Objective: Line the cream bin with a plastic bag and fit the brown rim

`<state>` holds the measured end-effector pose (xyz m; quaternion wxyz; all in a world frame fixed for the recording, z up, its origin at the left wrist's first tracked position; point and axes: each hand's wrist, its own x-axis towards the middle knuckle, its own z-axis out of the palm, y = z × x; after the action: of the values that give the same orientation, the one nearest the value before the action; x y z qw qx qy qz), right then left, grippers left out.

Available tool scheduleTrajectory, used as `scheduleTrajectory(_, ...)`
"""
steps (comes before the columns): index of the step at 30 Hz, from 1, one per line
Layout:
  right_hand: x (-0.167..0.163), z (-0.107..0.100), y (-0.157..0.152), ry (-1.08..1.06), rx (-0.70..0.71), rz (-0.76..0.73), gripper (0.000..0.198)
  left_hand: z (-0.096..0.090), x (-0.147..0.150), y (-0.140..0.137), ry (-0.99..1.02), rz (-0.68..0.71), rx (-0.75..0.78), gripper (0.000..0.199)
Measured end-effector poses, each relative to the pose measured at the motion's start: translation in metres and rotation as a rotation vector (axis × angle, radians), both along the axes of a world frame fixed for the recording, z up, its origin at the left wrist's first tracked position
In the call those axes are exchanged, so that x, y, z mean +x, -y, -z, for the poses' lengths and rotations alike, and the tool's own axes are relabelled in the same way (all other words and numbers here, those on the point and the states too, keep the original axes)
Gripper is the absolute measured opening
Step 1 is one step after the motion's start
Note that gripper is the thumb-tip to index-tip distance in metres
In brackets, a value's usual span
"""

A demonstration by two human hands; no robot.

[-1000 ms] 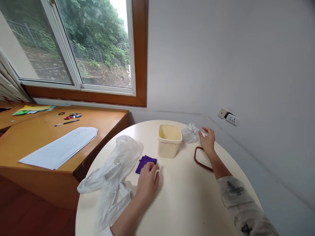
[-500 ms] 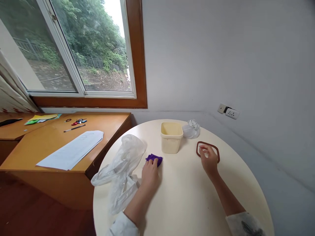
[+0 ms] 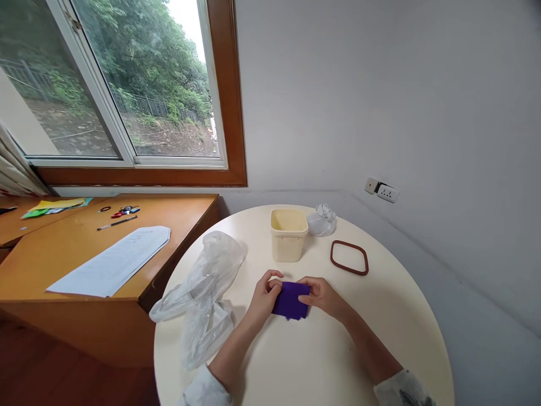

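Observation:
A folded purple cloth point(image 3: 289, 301) with a frayed lower edge is held between my two hands, over the near middle of the round table point(image 3: 313, 366). My left hand point(image 3: 264, 297) pinches its upper left corner between thumb and fingers. On the opposite side, my right hand point(image 3: 323, 296) grips the cloth's right edge, thumb in front and fingers behind. Just beyond the hands stands a cream plastic tub point(image 3: 288, 248) with its top uncovered. Right of the tub, a brown rounded frame point(image 3: 349, 270) lies flat, apart from my right hand.
A crumpled white plastic bag point(image 3: 211, 282) spreads over the table's left side. Behind the tub sits a small bunched bag point(image 3: 323, 221). On the wooden desk point(image 3: 186, 206) at left lie paper sheets point(image 3: 114, 262), a pen point(image 3: 117, 223) and scissors point(image 3: 124, 211). A wall socket point(image 3: 387, 193) is at right.
My right hand has left the brown frame and come across to the cloth. My left hand has lifted the cloth from the table and moved it right, where both hands hold it.

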<state>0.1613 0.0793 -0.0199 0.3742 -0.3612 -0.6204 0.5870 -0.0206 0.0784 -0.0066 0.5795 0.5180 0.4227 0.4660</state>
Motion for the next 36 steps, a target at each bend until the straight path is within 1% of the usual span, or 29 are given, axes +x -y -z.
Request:
scheduleTrajectory(2,-0.001,0.002,0.0,-0.048,-0.051,0.041,0.025,0.0,0.001,0.0,0.022,-0.019,-0.025,0.018)
scheduleTrajectory(6,0.002,0.003,0.002,-0.189,-0.165,0.107,0.021,0.001,-0.002,-0.001,0.059,-0.083,-0.044,0.024)
scheduleTrajectory(8,0.009,-0.003,0.001,-0.286,-0.214,0.191,0.019,0.003,-0.004,-0.001,0.072,-0.116,-0.043,0.025)
scheduleTrajectory(10,0.02,-0.014,-0.004,-0.368,-0.18,0.331,0.021,0.004,-0.005,-0.002,0.075,-0.136,-0.041,0.025)
scheduleTrajectory(12,0.033,-0.035,-0.012,-0.427,-0.052,0.509,0.025,0.004,-0.006,-0.002,0.072,-0.145,-0.035,0.025)
scheduleTrajectory(13,0.039,-0.048,-0.017,-0.446,0.048,0.606,0.027,0.004,-0.006,-0.002,0.07,-0.145,-0.031,0.025)
scheduleTrajectory(16,0.048,-0.093,-0.034,-0.469,0.445,0.919,0.027,0.004,-0.004,-0.002,0.062,-0.142,-0.011,0.024)
scheduleTrajectory(18,0.044,-0.12,-0.047,-0.385,0.683,1.072,0.025,0.004,-0.003,-0.001,0.052,-0.144,0.008,0.023)
scheduleTrajectory(19,0.038,-0.129,-0.054,-0.321,0.776,1.147,0.026,0.004,-0.003,-0.001,0.046,-0.147,0.018,0.023)
scheduleTrajectory(20,0.03,-0.135,-0.061,-0.242,0.852,1.216,0.026,0.004,-0.003,-0.001,0.039,-0.152,0.028,0.023)
scheduleTrajectory(21,0.022,-0.137,-0.069,-0.139,0.914,1.245,0.026,0.004,-0.003,-0.001,0.031,-0.158,0.039,0.022)
scheduleTrajectory(22,0.013,-0.135,-0.077,-0.015,0.965,1.214,0.024,0.004,-0.003,-0.001,0.023,-0.166,0.049,0.022)
scheduleTrajectory(23,0.004,-0.129,-0.083,0.121,1.001,1.122,0.023,0.004,-0.004,-0.001,0.015,-0.174,0.061,0.022)
scheduleTrajectory(26,-0.016,-0.099,-0.097,0.567,1.044,0.697,0.021,0.003,-0.004,-0.001,-0.01,-0.195,0.101,0.022)
scheduleTrajectory(27,-0.02,-0.088,-0.099,0.668,1.035,0.599,0.023,0.003,-0.005,-0.001,-0.018,-0.202,0.115,0.022)
scheduleTrajectory(28,-0.022,-0.078,-0.099,0.747,1.034,0.536,0.025,0.003,-0.005,-0.001,-0.027,-0.208,0.13,0.022)
scheduleTrajectory(29,-0.023,-0.07,-0.098,0.807,1.037,0.501,0.026,0.003,-0.005,-0.001,-0.037,-0.215,0.145,0.022)
scheduleTrajectory(31,-0.023,-0.06,-0.093,0.884,1.05,0.487,0.022,0.004,-0.004,-0.001,-0.055,-0.229,0.176,0.021)
scheduleTrajectory(34,-0.021,-0.056,-0.078,0.918,1.084,0.465,0.013,0.005,-0.004,0.0,-0.087,-0.266,0.234,0.019)
scheduleTrajectory(36,-0.019,-0.055,-0.066,0.928,1.122,0.406,0.011,0.006,-0.005,0.0,-0.148,-0.333,0.328,0.03)
